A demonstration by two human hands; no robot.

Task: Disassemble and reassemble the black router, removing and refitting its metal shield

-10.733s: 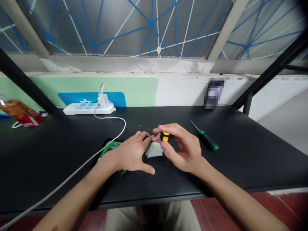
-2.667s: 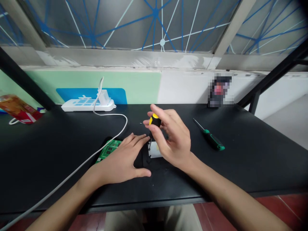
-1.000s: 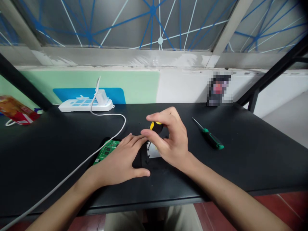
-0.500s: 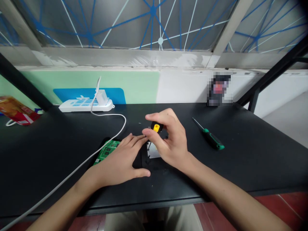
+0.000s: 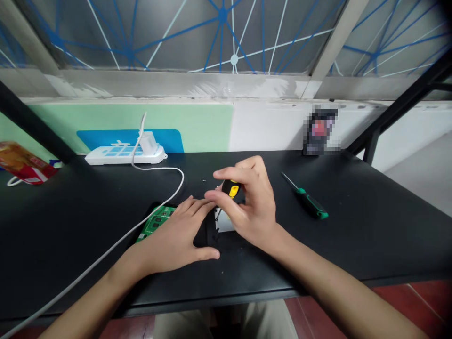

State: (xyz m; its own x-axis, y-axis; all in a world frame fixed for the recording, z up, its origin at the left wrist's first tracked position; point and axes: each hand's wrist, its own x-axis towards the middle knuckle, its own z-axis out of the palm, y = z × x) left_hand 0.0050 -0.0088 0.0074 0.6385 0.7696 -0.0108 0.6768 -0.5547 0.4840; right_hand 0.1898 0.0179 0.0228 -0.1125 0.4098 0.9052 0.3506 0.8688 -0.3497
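Note:
My right hand [image 5: 252, 205] is closed round a black and yellow screwdriver [image 5: 231, 189], held at a tilt. Its thin shaft points down to the edge of a whitish plate [image 5: 223, 222], partly hidden under that hand. My left hand [image 5: 181, 235] lies flat with its fingers outstretched on a dark device that carries a green circuit board [image 5: 157, 221]. Its fingertips reach close to the screwdriver. The hand covers much of the device. Small dark bits lie along the plate's left edge.
A green and black screwdriver [image 5: 312, 203] lies to the right on the black table [image 5: 370, 230]. At the back left is a white power strip [image 5: 123, 155] with a plug. Its white cable [image 5: 106, 254] crosses the table and the board. A red and orange packet [image 5: 26, 162] lies far left.
The screwdriver's handle has turned a little in my right hand, and the thumb and fingers have shifted on it. My left hand stays in place.

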